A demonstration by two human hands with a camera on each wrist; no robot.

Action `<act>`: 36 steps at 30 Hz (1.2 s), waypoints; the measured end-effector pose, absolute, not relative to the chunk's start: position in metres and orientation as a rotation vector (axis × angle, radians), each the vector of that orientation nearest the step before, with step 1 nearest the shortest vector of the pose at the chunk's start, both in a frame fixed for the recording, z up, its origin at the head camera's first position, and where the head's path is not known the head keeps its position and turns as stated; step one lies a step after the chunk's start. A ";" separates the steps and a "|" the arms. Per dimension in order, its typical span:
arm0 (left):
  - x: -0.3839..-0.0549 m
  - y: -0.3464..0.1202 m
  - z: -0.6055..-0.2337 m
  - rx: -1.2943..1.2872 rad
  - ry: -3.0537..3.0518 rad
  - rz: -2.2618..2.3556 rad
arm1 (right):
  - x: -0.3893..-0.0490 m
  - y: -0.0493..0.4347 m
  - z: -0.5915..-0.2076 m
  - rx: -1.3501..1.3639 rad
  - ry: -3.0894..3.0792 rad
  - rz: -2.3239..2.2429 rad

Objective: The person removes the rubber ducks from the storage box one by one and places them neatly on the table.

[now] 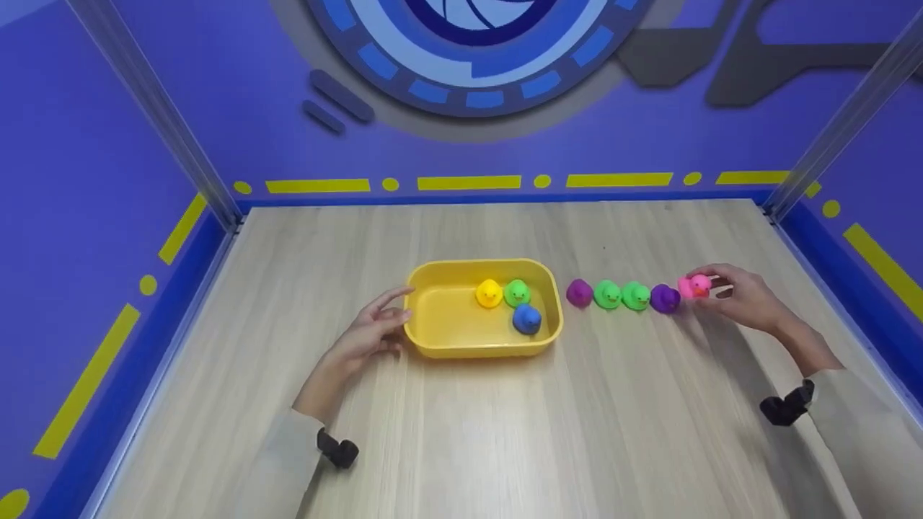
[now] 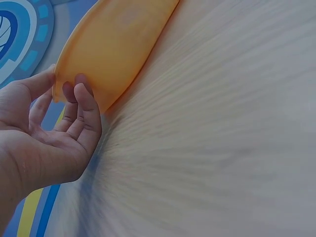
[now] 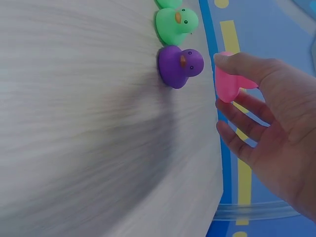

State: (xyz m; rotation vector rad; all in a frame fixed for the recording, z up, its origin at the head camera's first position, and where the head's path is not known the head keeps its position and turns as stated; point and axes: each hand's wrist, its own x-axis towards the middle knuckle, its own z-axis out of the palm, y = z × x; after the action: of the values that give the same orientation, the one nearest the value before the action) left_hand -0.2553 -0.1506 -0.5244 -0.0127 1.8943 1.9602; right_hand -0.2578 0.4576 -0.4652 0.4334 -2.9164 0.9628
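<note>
At the right of the frame, the right hand (image 1: 746, 297) pinches one bright pink duck-shaped toy (image 1: 687, 286). At mid-frame, the left hand (image 1: 360, 339), grip loosely spread, touches the left end of one yellow, rounded-rectangular basin (image 1: 483, 352). Between pink toy and basin, four ducks line the pale wood-grain bench (image 1: 490, 440): one violet duck (image 1: 665, 298), two green ducks (image 1: 607, 295), one plum duck (image 1: 579, 293). Inside the basin sit three: one yellow duck (image 1: 489, 293), one lime-green duck (image 1: 517, 293), one blue duck (image 1: 527, 319).

Blue walls (image 1: 461, 155) with yellow dashes (image 1: 469, 183) and dots (image 1: 390, 184) line the counter's (image 1: 476, 432) back and side edges. A round emblem (image 1: 476, 68) shows above the back edge; metal posts (image 1: 157, 108) stand at the back corners.
</note>
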 end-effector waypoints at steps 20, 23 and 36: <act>-0.255 -0.150 -0.526 -0.036 1.887 1.977 | -0.260 0.464 -0.487 0.407 -2.916 0.974; -0.255 -0.150 -0.525 -0.008 1.872 1.980 | -0.259 0.464 -0.488 0.397 -2.935 0.987; -0.256 -0.151 -0.527 -0.005 1.850 1.990 | -0.256 0.464 -0.505 0.354 -2.878 0.988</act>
State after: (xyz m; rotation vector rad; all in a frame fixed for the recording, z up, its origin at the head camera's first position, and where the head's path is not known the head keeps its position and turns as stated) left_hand -0.2562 -0.1510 -0.5272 -0.0051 1.8504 1.9901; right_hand -0.2557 0.4636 -0.5045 0.3541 -2.8778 0.9880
